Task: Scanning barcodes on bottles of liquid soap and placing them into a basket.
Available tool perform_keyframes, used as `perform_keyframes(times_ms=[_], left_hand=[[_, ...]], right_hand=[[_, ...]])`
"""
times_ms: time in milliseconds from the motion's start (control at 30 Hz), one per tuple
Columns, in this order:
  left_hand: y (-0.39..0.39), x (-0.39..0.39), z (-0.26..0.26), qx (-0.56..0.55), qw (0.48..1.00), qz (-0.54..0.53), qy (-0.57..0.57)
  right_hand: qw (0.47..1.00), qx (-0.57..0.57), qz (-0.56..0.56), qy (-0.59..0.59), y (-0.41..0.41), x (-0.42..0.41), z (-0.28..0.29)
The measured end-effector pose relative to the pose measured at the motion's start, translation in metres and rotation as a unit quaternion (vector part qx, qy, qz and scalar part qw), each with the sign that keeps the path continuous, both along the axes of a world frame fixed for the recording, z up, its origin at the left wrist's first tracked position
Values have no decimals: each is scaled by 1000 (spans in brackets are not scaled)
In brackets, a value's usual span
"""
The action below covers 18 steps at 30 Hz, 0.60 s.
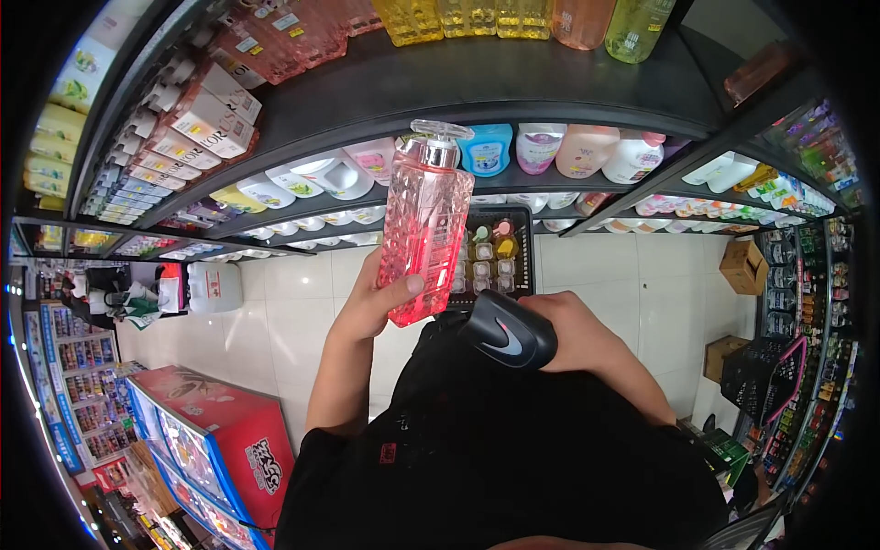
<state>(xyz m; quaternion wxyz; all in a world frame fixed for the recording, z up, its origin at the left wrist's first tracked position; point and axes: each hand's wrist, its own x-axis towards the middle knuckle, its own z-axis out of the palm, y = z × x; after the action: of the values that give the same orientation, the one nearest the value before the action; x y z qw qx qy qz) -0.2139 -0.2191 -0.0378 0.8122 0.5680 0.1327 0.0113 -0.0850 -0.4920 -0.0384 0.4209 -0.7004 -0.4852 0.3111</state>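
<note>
My left hand [385,295] grips the lower part of a clear pump bottle [430,234] with pink-red liquid and a faceted surface, its silver collar and clear pump head pointing away from me. In my right hand [574,330] is a black handheld barcode scanner [512,330], its head turned towards the bottle and a small red light on its top. The two hands are apart. Beyond them, partly hidden by the bottle, a black plastic basket [528,254] on the floor holds several clear-capped bottles.
A dark shelf [481,89] ahead carries yellow, pink and green bottles; a lower shelf [536,180] bears a blue bottle [487,148] and others. A red chest freezer [254,426] stands at the lower left, a white jug [215,287] at left, cardboard box [744,267] and black basket [756,385] at right.
</note>
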Motion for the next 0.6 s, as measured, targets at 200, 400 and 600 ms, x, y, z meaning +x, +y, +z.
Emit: perform_keyframes(times_ms=[200, 400, 600], left_hand=[[10, -3, 9, 12, 1000, -22, -18], [3, -2, 13, 6, 1000, -12, -19], [-5, -2, 12, 13, 1000, -12, -12]], right_hand=[[1000, -2, -21, -14, -3, -8, 1], [999, 14, -14, -43, -9, -4, 13], [999, -2, 4, -41, -23, 0, 16]])
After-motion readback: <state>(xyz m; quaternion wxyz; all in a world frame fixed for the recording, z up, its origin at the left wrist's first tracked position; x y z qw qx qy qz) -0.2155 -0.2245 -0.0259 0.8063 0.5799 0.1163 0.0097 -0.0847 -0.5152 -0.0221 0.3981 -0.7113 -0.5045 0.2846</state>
